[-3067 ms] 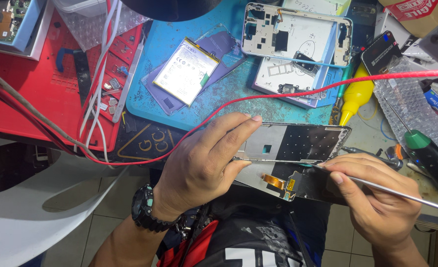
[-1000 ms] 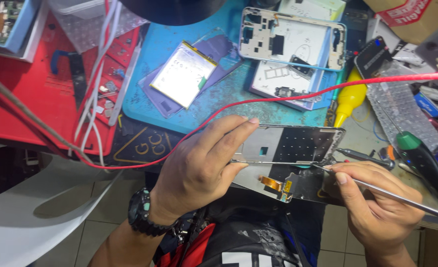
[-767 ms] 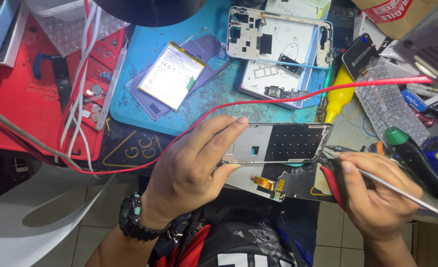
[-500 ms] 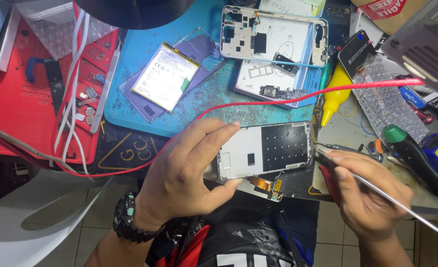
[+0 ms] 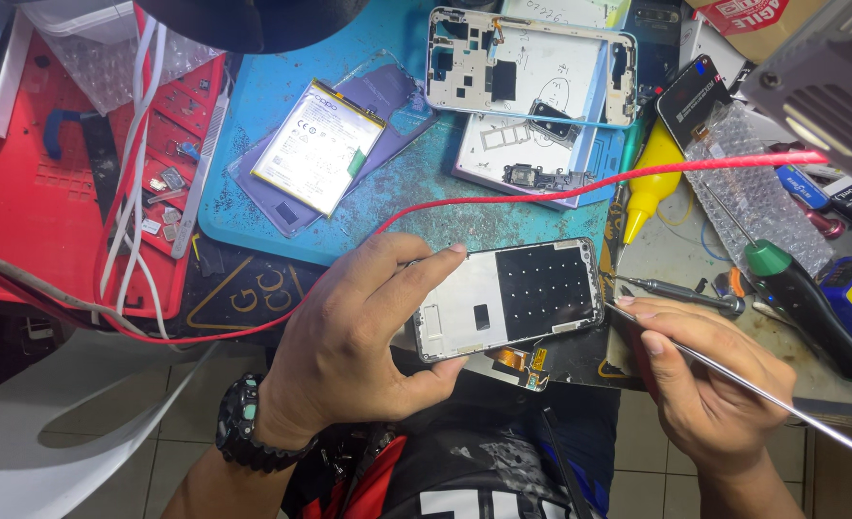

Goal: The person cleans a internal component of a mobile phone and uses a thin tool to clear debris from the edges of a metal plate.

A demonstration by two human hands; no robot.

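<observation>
My left hand [image 5: 354, 336] grips a phone screen frame [image 5: 507, 298] by its left end, back side up, silver metal on the left and a black dotted panel on the right. An orange flex cable [image 5: 520, 361] hangs from its lower edge. My right hand [image 5: 709, 384] holds a thin metal pry tool [image 5: 753, 384] whose tip touches the frame's right edge.
On the blue mat [image 5: 416, 192] lie a white battery [image 5: 315, 144] on a purple back cover and a phone mid-frame [image 5: 531, 67]. A red cable [image 5: 560, 187] crosses above the hands. Right side: yellow bottle [image 5: 649, 187], green-handled screwdriver [image 5: 801, 293], small screwdriver [image 5: 680, 291]. Red tray [image 5: 41, 192] at left.
The left hand has lifted the screen frame and turned it flatter toward the camera. The pry tool has moved from across the frame's middle to its right edge.
</observation>
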